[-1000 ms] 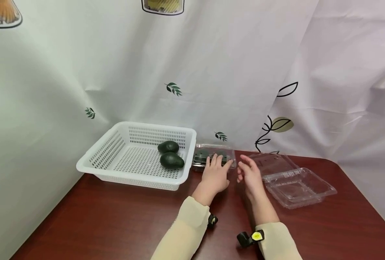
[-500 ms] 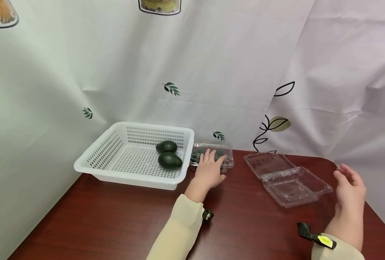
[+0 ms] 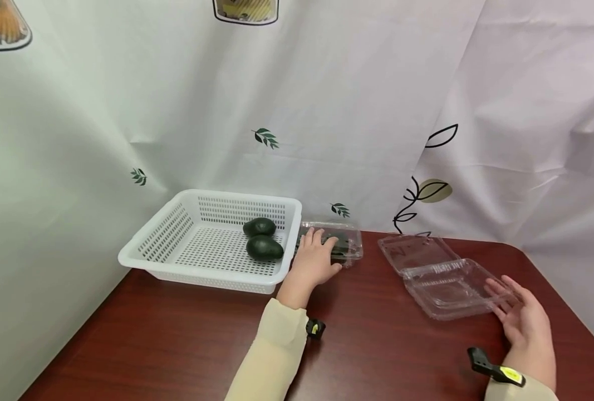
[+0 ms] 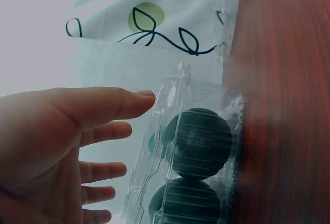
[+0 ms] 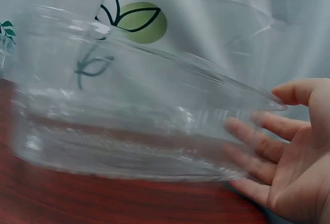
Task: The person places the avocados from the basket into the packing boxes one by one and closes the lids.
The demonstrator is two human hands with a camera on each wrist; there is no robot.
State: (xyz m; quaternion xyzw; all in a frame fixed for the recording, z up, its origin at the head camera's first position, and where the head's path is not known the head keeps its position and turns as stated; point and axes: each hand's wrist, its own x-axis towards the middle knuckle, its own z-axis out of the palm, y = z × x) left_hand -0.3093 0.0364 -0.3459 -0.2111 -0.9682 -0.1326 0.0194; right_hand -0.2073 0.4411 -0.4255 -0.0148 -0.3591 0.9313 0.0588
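My left hand (image 3: 313, 266) is spread beside a closed clear plastic clamshell box (image 3: 349, 245). In the left wrist view its straight fingers (image 4: 105, 170) and thumb are at the box's lidded side, holding nothing; contact is unclear. Dark green avocados (image 4: 198, 141) sit inside that box. My right hand (image 3: 524, 320) is at the right edge of a second clamshell box (image 3: 447, 289), which lies unfolded and has nothing inside. In the right wrist view the thumb is by the rim corner, and the extended fingers (image 5: 258, 141) lie along the clear side wall.
A white perforated plastic basket (image 3: 209, 278) stands on the left, with two avocados (image 3: 264, 248) at its right end. The dark red wooden table (image 3: 176, 340) meets a white printed curtain (image 3: 327, 111) at the back.
My right hand has swung from beside the closed box to the right edge of the unfolded one. The left hand has shifted slightly left. The boxes and basket stay about where they were.
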